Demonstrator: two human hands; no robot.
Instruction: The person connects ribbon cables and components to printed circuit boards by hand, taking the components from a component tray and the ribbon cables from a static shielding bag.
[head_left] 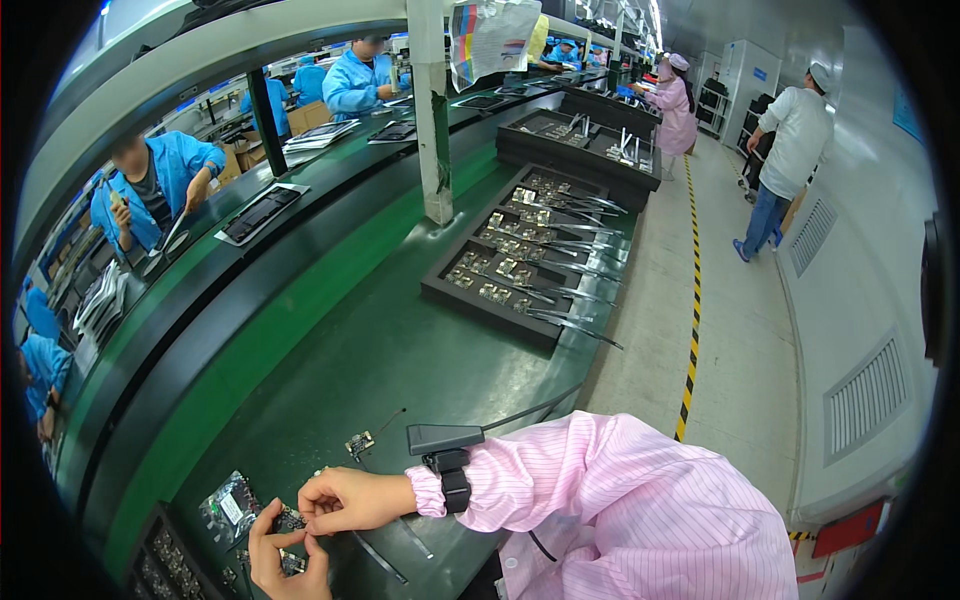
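At the lower left of the green bench, my left hand (278, 560) and my right hand (352, 500) meet with fingertips pinched together. A small circuit board (289, 519) shows between their fingers, partly hidden by them. Another small board (293, 563) appears beside my left thumb and fingers. Left of my hands lies a shiny antistatic bag (230, 508) with a white label. One loose board with a thin cable (358, 443) rests just beyond my right hand. Flat dark strips (380, 558) stick out below my right wrist.
A black foam tray (165, 560) of small parts stands at the lower left. Farther up the bench, a larger black tray (500, 318) holds boards with flat cables overhanging its right edge. A white post (430, 130) rises from the bench. Co-workers sit across the conveyor (250, 270).
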